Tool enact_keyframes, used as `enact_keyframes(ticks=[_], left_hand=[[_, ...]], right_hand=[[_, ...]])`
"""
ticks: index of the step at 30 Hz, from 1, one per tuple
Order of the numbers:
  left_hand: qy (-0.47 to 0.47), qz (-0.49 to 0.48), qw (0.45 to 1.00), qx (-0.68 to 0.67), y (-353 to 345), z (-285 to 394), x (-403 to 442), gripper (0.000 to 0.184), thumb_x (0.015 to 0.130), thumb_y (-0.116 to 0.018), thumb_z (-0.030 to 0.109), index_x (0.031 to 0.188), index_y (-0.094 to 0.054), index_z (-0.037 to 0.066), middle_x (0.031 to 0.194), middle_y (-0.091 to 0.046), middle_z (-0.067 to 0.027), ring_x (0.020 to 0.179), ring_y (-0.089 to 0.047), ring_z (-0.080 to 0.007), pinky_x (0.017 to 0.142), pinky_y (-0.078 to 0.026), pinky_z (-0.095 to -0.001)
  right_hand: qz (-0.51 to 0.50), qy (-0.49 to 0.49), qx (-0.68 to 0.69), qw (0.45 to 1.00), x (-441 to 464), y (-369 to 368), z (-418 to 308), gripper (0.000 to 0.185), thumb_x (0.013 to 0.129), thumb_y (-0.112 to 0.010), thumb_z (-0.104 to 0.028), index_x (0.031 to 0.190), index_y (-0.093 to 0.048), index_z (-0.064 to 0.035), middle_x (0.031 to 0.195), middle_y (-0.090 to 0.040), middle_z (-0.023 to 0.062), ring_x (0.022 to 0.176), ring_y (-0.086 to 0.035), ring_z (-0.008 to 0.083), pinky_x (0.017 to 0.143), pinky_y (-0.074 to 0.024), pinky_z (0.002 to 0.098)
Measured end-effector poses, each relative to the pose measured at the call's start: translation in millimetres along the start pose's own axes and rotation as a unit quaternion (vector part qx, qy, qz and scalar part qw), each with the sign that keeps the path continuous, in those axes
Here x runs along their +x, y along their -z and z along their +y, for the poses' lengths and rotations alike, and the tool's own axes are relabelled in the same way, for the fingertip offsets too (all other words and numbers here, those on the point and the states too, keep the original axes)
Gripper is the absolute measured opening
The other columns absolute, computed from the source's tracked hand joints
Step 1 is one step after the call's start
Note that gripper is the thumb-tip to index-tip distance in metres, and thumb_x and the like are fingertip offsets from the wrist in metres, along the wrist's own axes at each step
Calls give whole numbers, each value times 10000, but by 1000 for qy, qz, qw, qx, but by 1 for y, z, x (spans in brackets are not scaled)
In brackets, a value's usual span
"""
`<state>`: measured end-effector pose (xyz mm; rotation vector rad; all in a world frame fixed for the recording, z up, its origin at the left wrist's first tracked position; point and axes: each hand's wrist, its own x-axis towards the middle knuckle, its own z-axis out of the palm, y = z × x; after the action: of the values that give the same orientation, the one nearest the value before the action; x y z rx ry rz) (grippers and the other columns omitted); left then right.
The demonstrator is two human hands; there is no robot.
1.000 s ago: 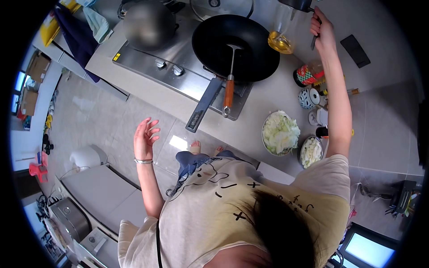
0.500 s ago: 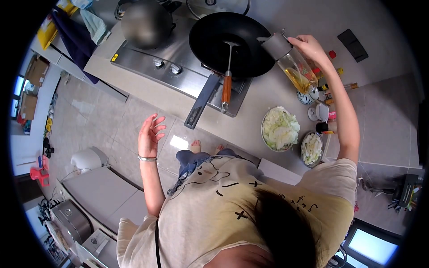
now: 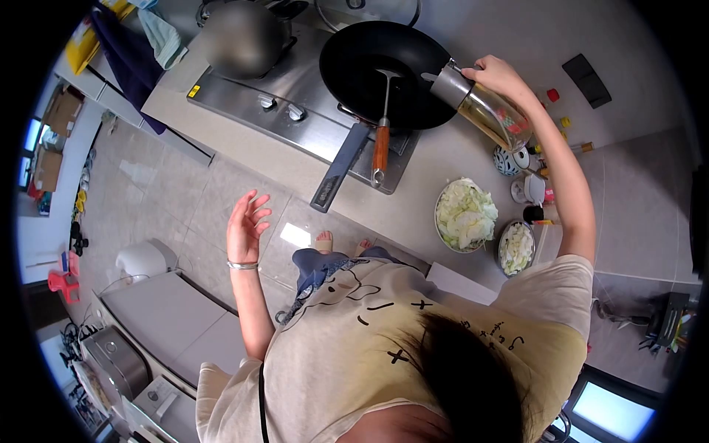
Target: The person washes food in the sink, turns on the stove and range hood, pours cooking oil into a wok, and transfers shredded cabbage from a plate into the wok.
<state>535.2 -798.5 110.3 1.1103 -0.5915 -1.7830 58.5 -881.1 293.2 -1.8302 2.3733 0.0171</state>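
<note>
My right hand (image 3: 496,77) grips a glass oil bottle (image 3: 491,118) with a grey metal top. The bottle is tilted, its spout at the right rim of the black wok (image 3: 347,81) and yellowish oil inside it. A spatula (image 3: 381,148) with a wooden handle rests in the wok, its handle over the near rim beside the wok's dark handle (image 3: 341,166). My left hand (image 3: 247,225) hangs in the air over the floor, in front of the counter, fingers apart and holding nothing.
The wok is on a steel gas stove (image 3: 295,133); a metal pot (image 3: 246,40) stands on its left side. On the counter to the right are a bowl of chopped cabbage (image 3: 467,214), a smaller bowl of pale pieces (image 3: 516,247) and seasoning jars (image 3: 509,159).
The oil bottle has tipped further toward the wok, and the oil has spread along its side. My left hand stays nearly where it was. The view has shifted slightly.
</note>
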Motion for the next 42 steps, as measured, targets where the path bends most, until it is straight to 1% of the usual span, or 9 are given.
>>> enact_keyframes(ticks=[11, 15, 18, 24, 27, 29, 31, 35, 42], left_hand=[[-7, 16, 1000, 2, 8, 1, -3, 333, 899, -437, 253, 1147, -470, 32, 1034, -586, -124, 728, -610, -125, 525, -509, -179], [-9, 24, 1000, -19, 7, 1, -4, 293, 883, -476, 231, 1097, -492, 32, 976, -607, -126, 704, -612, -142, 517, -511, -199], [-7, 24, 1000, -18, 8, 1, -5, 292, 881, -480, 233, 1096, -493, 36, 981, -605, -122, 706, -609, -137, 517, -506, -197], [1, 40, 999, -5, 5, 1, -10, 300, 878, -484, 256, 1101, -495, 55, 991, -599, -96, 712, -591, -114, 524, -473, -188], [14, 49, 999, 14, 9, -2, -8, 322, 883, -471, 287, 1125, -491, 76, 1033, -584, -74, 751, -574, -97, 553, -446, -180], [20, 45, 999, 19, 12, -5, -5, 354, 886, -464, 300, 1163, -477, 79, 1061, -574, -79, 764, -570, -93, 561, -447, -178], [25, 29, 999, 15, 14, -9, -1, 344, 881, -476, 286, 1157, -485, 81, 1056, -577, -80, 748, -585, -95, 516, -468, -164], [32, -4, 999, 24, 5, -11, 3, 334, 880, -478, 273, 1151, -486, 77, 1042, -585, -84, 746, -593, -95, 500, -474, -160], [27, -49, 997, 44, -9, -8, 9, 318, 888, -468, 268, 1152, -482, 93, 1060, -590, -66, 759, -601, -86, 545, -498, -163]], right_hand=[[-29, 11, -38, 999, 4, 7, -11, 466, 675, -565, -409, 811, -632, 33, 791, -614, 222, 772, -603, 332, 702, -462, 383], [-14, 25, -29, 999, 3, 8, -9, 466, 693, -559, -399, 810, -625, 47, 767, -610, 222, 752, -600, 332, 697, -458, 380], [17, 21, 43, 999, -1, 7, -3, 477, 715, -552, -408, 814, -624, 53, 773, -612, 222, 755, -605, 329, 700, -452, 376], [105, -1, 241, 965, -28, 1, 20, 499, 769, -539, -438, 835, -607, 53, 661, -570, 126, 636, -532, 174, 613, -409, 306], [217, 10, 365, 905, -49, -6, 22, 447, 793, -554, -404, 832, -600, 39, 630, -527, 47, 610, -453, 115, 581, -376, 269], [277, 19, 474, 836, -55, -15, 30, 405, 803, -570, -377, 818, -598, 26, 641, -522, -1, 607, -437, 97, 574, -365, 256], [335, 34, 572, 748, -62, -17, 26, 249, 825, -591, -299, 740, -511, -78, 575, -350, -87, 478, -261, 1, 421, -181, 185], [381, 44, 721, 577, -89, -23, 32, 217, 840, -571, -243, 716, -461, -102, 552, -345, -79, 443, -244, 3, 402, -166, 181], [533, -60, 707, 461, -142, -23, 106, 267, 839, -529, -206, 621, -397, -126, 505, -306, -60, 413, -246, 42, 387, -189, 212]])
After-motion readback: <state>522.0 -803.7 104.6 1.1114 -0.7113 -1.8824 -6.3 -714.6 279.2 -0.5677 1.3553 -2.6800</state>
